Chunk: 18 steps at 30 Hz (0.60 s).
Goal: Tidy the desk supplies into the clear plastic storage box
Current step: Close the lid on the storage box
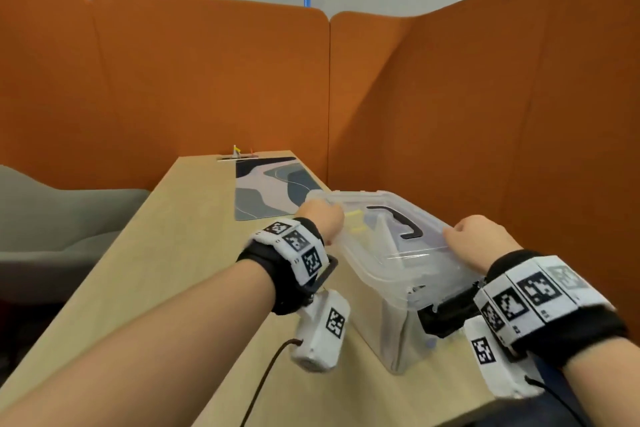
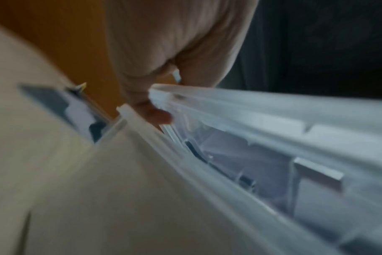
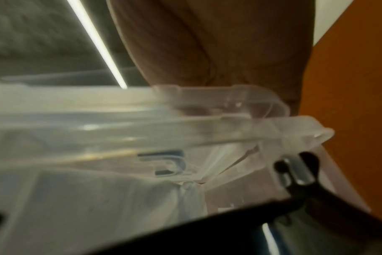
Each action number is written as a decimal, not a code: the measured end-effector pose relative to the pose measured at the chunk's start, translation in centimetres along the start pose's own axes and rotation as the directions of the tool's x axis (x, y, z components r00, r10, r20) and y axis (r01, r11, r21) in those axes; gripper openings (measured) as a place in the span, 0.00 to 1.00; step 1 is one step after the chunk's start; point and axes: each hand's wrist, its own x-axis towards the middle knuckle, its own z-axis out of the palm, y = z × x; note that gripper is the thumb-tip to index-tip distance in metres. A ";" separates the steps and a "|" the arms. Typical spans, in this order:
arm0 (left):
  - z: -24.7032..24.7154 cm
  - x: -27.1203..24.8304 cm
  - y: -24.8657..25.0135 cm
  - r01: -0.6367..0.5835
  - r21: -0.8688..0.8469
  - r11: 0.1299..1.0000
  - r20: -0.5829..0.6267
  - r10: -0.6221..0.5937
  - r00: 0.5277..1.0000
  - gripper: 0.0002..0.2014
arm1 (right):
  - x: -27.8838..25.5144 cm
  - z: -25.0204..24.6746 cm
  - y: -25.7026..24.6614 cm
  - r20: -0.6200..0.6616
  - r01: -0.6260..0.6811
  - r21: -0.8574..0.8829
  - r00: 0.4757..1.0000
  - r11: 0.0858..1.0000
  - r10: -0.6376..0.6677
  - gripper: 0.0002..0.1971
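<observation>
The clear plastic storage box (image 1: pixel 398 333) stands on the wooden desk (image 1: pixel 166 253) near its right front edge. Its clear lid (image 1: pixel 388 253), with a black handle (image 1: pixel 401 222), is tilted over the box opening. My left hand (image 1: pixel 320 218) grips the lid's left edge and my right hand (image 1: pixel 481 239) grips its right edge. In the left wrist view, my left hand (image 2: pixel 168 51) curls over the lid (image 2: pixel 273 110), with a gap to the box rim (image 2: pixel 164 138). In the right wrist view, the lid (image 3: pixel 207 98) sits just above the box (image 3: pixel 98 198). Yellow items (image 1: pixel 355 220) show dimly through the plastic.
A patterned grey desk mat (image 1: pixel 270 187) lies beyond the box, with a small clip (image 1: pixel 239 154) at the desk's far end. Orange partitions (image 1: pixel 207 80) wall the desk at the back and right. A grey sofa (image 1: pixel 52 218) is on the left.
</observation>
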 end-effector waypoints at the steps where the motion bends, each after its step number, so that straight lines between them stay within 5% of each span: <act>1: 0.0 0.0 0.0 0.006 0.125 0.992 -0.009 -0.005 1.000 0.19 | 0.1 -0.1 0.3 -0.030 -0.007 -0.053 1.000 0.999 0.005 0.16; 5: 0.7 -0.9 -0.3 0.055 0.357 0.932 -0.031 -0.048 0.998 0.29 | 1.1 -0.4 1.6 0.014 -0.057 -0.042 0.998 0.997 0.058 0.18; 12: -0.2 -0.2 0.1 -0.202 0.307 0.930 0.121 0.173 0.978 0.43 | 2.1 -0.4 2.5 0.075 -0.045 0.187 0.997 0.981 0.031 0.25; 18: -2.4 1.0 -0.8 -0.152 0.474 0.867 0.197 0.064 0.978 0.49 | 2.3 0.8 1.2 0.113 0.029 0.222 0.992 0.975 -0.055 0.20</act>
